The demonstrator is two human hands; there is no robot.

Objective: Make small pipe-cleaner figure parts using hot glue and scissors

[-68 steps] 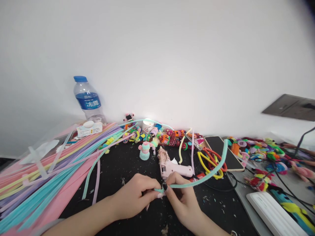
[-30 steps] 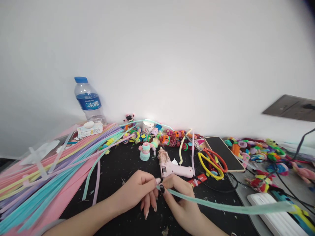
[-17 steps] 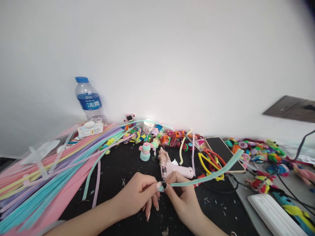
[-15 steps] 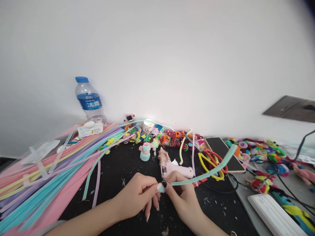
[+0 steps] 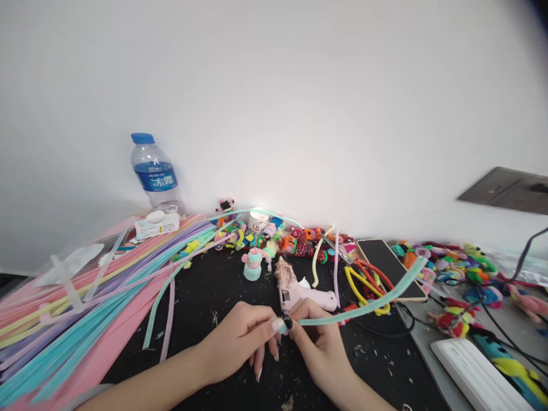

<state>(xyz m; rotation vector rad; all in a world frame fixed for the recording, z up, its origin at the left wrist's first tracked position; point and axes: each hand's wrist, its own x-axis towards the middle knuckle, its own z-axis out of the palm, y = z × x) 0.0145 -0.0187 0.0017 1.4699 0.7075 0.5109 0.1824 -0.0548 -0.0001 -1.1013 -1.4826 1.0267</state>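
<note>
Over a lint-flecked black mat point(image 5: 192, 302), the left hand point(image 5: 244, 339) and right hand point(image 5: 315, 339) pinch one end of a fuzzy mint-green pipe cleaner point(image 5: 363, 309) between them, apparently a coiling step whose next turn calls for steady tension.

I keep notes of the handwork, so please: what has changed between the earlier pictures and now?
The free end of the mint pipe cleaner swung down to the right, over the white case, then rose again; now it shows across the phone, slightly further right than at first. The left hand has uncurled its lower fingers; it and the right hand keep their pinch. The pink glue gun, scissors and small figure stayed.
</note>
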